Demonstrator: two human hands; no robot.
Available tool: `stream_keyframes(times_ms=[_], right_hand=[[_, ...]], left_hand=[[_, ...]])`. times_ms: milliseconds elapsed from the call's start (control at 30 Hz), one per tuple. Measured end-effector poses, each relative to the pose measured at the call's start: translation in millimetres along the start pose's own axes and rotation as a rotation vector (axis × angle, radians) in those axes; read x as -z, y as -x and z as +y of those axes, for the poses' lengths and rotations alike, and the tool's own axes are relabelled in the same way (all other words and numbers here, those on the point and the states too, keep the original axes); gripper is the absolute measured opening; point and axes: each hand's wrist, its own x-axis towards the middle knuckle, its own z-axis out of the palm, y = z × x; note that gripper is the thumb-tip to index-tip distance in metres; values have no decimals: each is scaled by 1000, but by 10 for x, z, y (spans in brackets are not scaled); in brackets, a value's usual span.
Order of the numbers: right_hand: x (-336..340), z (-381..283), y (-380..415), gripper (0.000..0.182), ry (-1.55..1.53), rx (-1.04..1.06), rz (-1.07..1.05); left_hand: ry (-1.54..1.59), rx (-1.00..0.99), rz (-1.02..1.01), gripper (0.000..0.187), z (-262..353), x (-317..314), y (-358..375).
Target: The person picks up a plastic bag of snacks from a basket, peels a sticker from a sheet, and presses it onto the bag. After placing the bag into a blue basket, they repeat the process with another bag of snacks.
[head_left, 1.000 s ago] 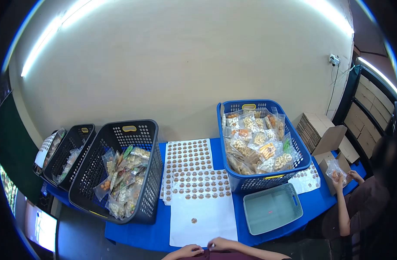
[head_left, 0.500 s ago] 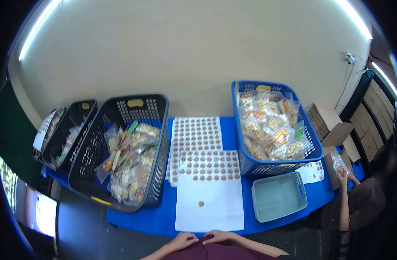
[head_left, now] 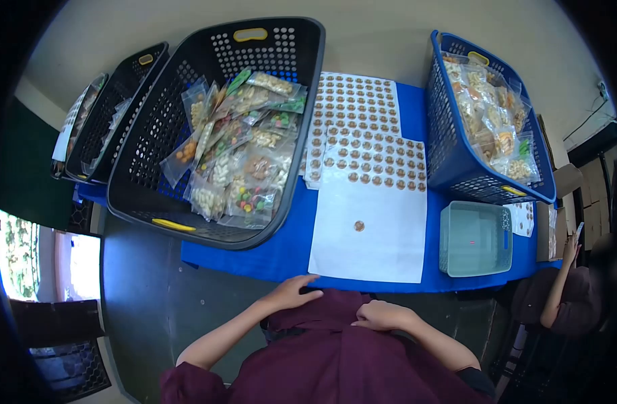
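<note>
My left hand (head_left: pixel 294 293) is open at the table's front edge, fingers apart and nothing in them, just below the sticker sheet. My right hand (head_left: pixel 385 315) is closed in front of my body, its curled fingers pinching the maroon shirt (head_left: pixel 322 320). Ahead of both hands lies a white sheet of round brown stickers (head_left: pixel 369 252); its lower part is bare backing with one lone sticker (head_left: pixel 359 226). More sticker sheets (head_left: pixel 352 101) lie partly under it. To the right stands a pale green plastic tray (head_left: pixel 473 239).
A black basket (head_left: pixel 254 237) of clear snack packets (head_left: pixel 244 155) stands at left, with further baskets (head_left: pixel 116 108) beyond. A blue basket (head_left: pixel 450 155) heaped with snack packets (head_left: pixel 494 121) is at back right. At far right, another person's hand (head_left: pixel 571 252) holds a small pale object.
The view has tilted down and shifted left. My left hand has moved off the shirt and opened; the right stays at the shirt. The other person's hand has risen, without the packet.
</note>
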Motion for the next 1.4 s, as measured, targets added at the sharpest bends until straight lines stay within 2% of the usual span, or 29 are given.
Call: stream_keyframes(times_ms=[67,100,167,300,333,367,400,500,600,700,800,867,933,1000,1033,1100,1167,1233,1300,1367,1400], right_hand=[[-8,-173,116,34,34,10,41],[-28,-223,138,33,48,12,66],[-102,-228,77,31,-9,36,74],[102,-308,-78,30,-239,39,64],[38,-166,-281,30,-331,178,212],[-52,-40,-558,31,-494,215,338],[-7,-109,-697,30,-420,212,440],[-190,-200,-1176,33,-493,261,264],[-167,-237,-1300,38,-309,314,114],[-123,-316,-1303,40,-312,296,62],[-110,-403,-1328,37,-458,252,45],[-181,-334,-1416,35,-501,299,66],[-250,-335,-1434,33,-556,320,74],[-228,-389,-1403,33,-608,319,82],[-230,-383,-1420,33,-546,330,96],[-236,-291,-1437,34,-410,340,143],[-219,-266,-1305,32,-392,372,126],[-207,-290,-1130,33,-386,329,117],[-240,-291,-997,33,-331,304,177],[-267,-221,-1043,33,-459,264,114],[-282,-109,-1127,35,-586,308,36]], left_hand=[[6,-104,-191,39,38,-9,58],[44,-157,-145,32,153,7,158],[50,-89,-154,26,350,244,334],[244,-157,-356,15,627,595,856],[330,-193,-380,14,592,631,954],[413,-231,-406,12,563,665,1046],[462,-191,-435,12,546,699,1125],[294,163,-624,27,220,847,1324],[56,566,-641,39,-149,976,1644],[-58,664,-547,43,-414,859,1849],[-351,648,-344,43,-334,792,1699],[-383,626,-117,36,-209,838,1497],[-312,179,125,33,-174,884,1165],[191,-37,91,35,-231,765,716],[573,106,-72,41,-376,559,553],[336,183,-275,42,-320,499,439],[321,121,-286,42,-569,345,413],[324,151,-346,44,-398,361,453],[178,64,-364,43,-370,258,374],[171,56,-332,41,-465,137,330],[226,56,-313,37,-461,152,349]])
